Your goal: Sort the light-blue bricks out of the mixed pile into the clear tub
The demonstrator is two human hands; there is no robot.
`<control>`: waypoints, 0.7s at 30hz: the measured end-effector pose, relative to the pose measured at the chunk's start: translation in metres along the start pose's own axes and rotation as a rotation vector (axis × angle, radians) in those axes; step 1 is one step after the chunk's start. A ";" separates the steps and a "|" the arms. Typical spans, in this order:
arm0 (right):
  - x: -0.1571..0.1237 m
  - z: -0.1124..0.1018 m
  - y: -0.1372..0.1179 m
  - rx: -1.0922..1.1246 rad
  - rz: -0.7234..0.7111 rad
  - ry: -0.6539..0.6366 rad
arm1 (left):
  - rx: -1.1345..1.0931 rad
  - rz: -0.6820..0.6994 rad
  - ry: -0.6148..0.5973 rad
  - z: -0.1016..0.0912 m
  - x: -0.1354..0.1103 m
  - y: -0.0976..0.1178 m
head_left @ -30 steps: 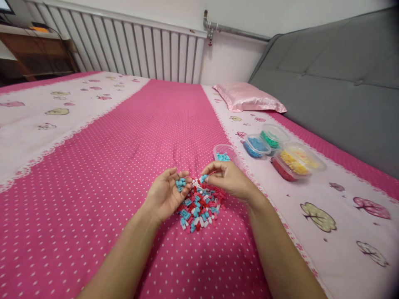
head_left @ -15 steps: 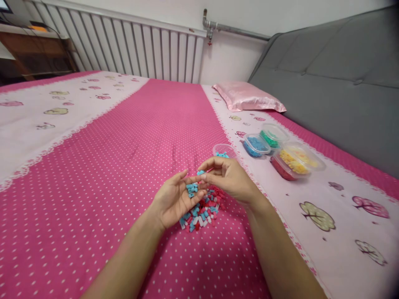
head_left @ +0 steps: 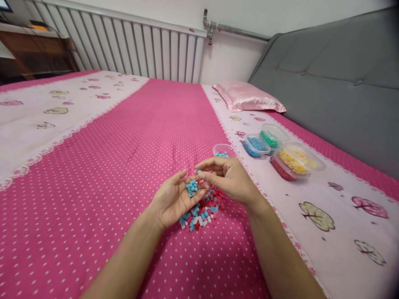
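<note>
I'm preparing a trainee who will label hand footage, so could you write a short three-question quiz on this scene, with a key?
1. Multiple choice: What colour are the pieces resting in the upturned left hand?
A) Yellow
B) Light blue
C) Green

2. True or false: The right hand has a light-blue piece in its grip, between finger and thumb.

3. Fill the gap with "nearer to" or "farther from": The container of light-blue pieces is ____ the right hand than the container of darker blue pieces.

Key: 1. B; 2. True; 3. nearer to
</note>
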State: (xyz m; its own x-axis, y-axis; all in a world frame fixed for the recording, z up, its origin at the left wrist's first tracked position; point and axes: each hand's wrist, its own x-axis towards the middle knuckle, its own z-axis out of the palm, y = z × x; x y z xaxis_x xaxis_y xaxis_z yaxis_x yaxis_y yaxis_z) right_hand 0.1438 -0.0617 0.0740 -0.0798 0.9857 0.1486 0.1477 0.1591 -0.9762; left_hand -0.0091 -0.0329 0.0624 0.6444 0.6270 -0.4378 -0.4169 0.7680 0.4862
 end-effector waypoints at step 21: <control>-0.010 0.086 -0.011 1.046 0.296 0.133 | 0.002 0.837 0.390 0.027 -0.016 -0.030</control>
State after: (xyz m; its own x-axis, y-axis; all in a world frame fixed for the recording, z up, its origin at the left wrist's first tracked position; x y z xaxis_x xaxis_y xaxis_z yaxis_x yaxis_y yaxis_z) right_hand 0.0582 -0.0779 0.0702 -0.0630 0.9852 -0.1595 -0.7715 -0.1495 -0.6184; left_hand 0.0104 -0.0696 0.0747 -0.1290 0.9776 -0.1664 -0.6478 0.0440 0.7605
